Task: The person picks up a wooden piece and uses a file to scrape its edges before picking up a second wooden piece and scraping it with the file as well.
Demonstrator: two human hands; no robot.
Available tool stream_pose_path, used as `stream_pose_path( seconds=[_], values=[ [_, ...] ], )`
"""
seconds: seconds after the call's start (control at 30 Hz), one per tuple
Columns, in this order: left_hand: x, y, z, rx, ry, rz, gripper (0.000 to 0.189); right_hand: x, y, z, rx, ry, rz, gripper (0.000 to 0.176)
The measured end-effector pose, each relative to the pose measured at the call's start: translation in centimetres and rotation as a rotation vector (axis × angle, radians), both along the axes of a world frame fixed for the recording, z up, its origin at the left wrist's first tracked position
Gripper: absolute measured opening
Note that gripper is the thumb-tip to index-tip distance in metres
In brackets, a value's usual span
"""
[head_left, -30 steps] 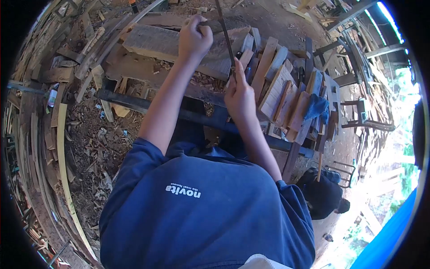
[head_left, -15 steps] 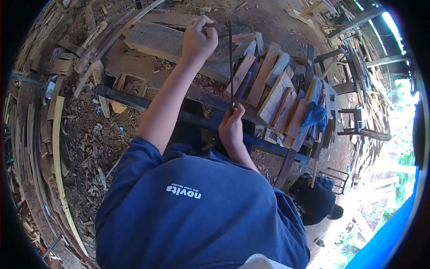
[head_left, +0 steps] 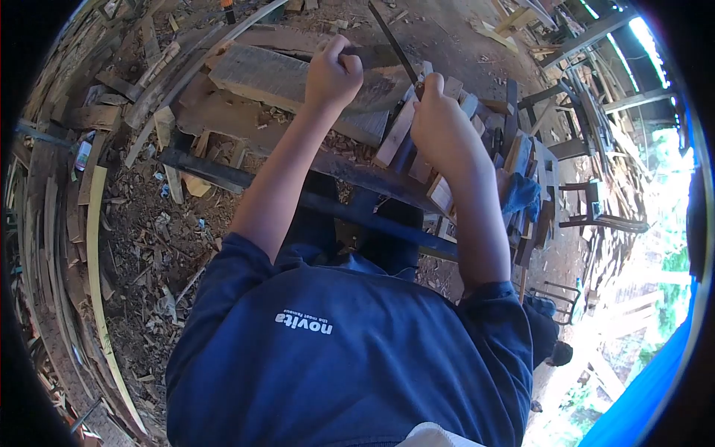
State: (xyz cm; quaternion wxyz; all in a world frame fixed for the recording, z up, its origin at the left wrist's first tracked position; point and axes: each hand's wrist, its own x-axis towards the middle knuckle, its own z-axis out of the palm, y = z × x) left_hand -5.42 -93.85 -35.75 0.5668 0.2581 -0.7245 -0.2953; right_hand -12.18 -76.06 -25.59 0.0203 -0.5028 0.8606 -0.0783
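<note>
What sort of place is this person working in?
Most likely an open-sided woodworking shop: short cut boards lie stacked side by side, offcuts and shavings cover the dirt floor, and the right hand grips a long thin blade.

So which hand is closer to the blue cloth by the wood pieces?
Right. The right hand holds the thin dark blade not far from the blue cloth; the left hand is farther away, fisted over the thick plank.
</note>
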Motion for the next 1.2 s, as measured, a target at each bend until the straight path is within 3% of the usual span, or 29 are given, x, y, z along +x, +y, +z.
stream_pose_path(
  seconds=[0.17, 0.37, 0.5, 0.6, 0.67, 0.93, 1.0, 1.13, 1.2],
  values=[
    [-0.1, -0.3, -0.3, -0.047, 0.019, -0.011, 0.013, 1.3, 0.4, -0.8, -0.197, -0.28, -0.056, 0.032],
    [-0.2, -0.4, -0.5, -0.019, -0.008, 0.006, 0.013, 2.1, 1.5, 2.1, -0.194, -0.123, 0.055, 0.026],
    [-0.2, -0.2, -0.5, -0.024, -0.01, 0.026, 0.014, 1.0, 1.0, 3.8, -0.114, -0.201, 0.064, 0.023],
    [-0.2, -0.4, -0.7, -0.051, -0.021, 0.035, 0.016, -1.0, -0.4, 5.2, 0.007, -0.058, 0.376, 0.022],
    [-0.3, -0.6, -0.9, -0.06, -0.03, 0.037, 0.017, 0.2, -2.3, 8.7, 0.284, -0.239, 0.049, 0.022],
    [-0.7, -0.2, -1.2, -0.026, -0.034, 0.124, 0.021, -0.7, -2.1, 8.7, 0.305, -0.278, 0.077, 0.023],
    [-0.8, -0.2, -1.4, -0.017, -0.03, 0.116, 0.021, -1.4, -1.4, 9.0, 0.214, -0.334, 0.102, 0.024],
    [-0.7, -0.6, -1.1, -0.002, -0.051, 0.11, 0.023, -0.6, 1.7, 14.7, 0.341, -0.323, 0.094, 0.03],
    [-0.9, -0.7, -1.1, -0.001, -0.034, 0.102, 0.023, 1.0, 3.9, 17.0, 0.34, -0.211, -0.088, 0.037]
  ],
)
